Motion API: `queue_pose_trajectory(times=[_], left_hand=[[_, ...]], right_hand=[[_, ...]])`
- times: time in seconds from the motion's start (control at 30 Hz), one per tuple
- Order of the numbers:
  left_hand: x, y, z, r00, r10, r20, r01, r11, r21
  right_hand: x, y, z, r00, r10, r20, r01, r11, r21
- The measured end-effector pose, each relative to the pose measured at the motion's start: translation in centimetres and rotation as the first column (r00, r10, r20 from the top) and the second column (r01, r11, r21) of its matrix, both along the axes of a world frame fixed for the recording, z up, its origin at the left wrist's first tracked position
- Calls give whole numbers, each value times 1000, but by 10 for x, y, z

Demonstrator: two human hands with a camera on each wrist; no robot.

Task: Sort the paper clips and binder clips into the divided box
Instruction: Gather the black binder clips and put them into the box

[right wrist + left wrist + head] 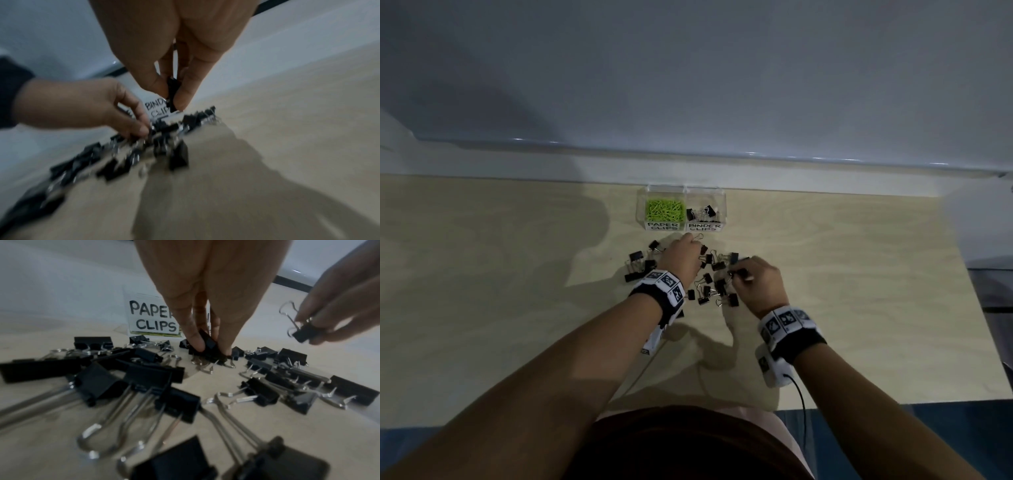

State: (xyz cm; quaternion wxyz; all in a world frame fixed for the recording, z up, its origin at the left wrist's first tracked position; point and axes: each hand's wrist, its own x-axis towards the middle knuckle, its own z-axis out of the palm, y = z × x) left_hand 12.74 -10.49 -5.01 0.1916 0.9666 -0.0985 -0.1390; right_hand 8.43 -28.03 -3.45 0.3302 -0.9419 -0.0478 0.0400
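Looking down from my head, I see the divided box point(681, 205) standing at the far edge of the counter point(825, 274), green paper clips point(665, 209) in its compartment labelled PAPER CLIPS and a few black binder clips in the one labelled BINDER CLIPS. Just on my side of the box lies the scattered pile of binder clips point(709, 277). My left hand point(681, 257) reaches into the part of the pile nearest the box, and my right hand point(758, 284) is over the pile's right side, fingers curled round a black clip.

From my left wrist, my fingertips point(197, 344) pinch a black binder clip point(208, 344) that touches the counter, straight in front of the box's PAPER CLIPS label point(153, 316). Right of the box my right hand holds its own binder clip point(302, 332) clear of the counter, wire handles pointing away from the fingers.

From my right wrist, blurred, thumb and fingers point(183, 97) grasp that clip point(171, 94) edge-on, in front of the box's BINDER CLIPS label. My left hand digs into the pile just before the box.
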Motion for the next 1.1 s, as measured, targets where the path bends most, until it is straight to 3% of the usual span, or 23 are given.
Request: queue_pose_trajectory(times=[0.2,0.33,0.5,0.67,0.8,0.93,1.03,1.1], left_hand=[[-6,13,0,990,107,-95,-121,980,-156],[-9,21,5,985,65,-158,-101,968,-231],[2,25,36,991,1,-132,-41,953,-300],[51,15,72,996,88,31,-68,915,-397],[83,3,67,997,62,38,-47,954,-298],[74,-6,51,993,-8,120,22,994,-111],[45,-10,38,959,-163,232,186,979,-79],[26,-9,26,947,-286,148,297,954,-53]], right_hand=[[71,25,40,999,-26,39,25,999,26],[105,37,52,998,44,-44,-46,998,-52],[91,4,46,986,-35,-165,9,988,-157],[52,-22,20,920,41,-391,-142,962,-235],[38,-20,7,936,85,-342,-173,957,-235],[28,-14,-6,951,69,-301,-139,966,-219],[22,-10,-9,959,52,-278,-109,975,-196],[19,-8,-9,960,36,-279,-85,982,-166]])
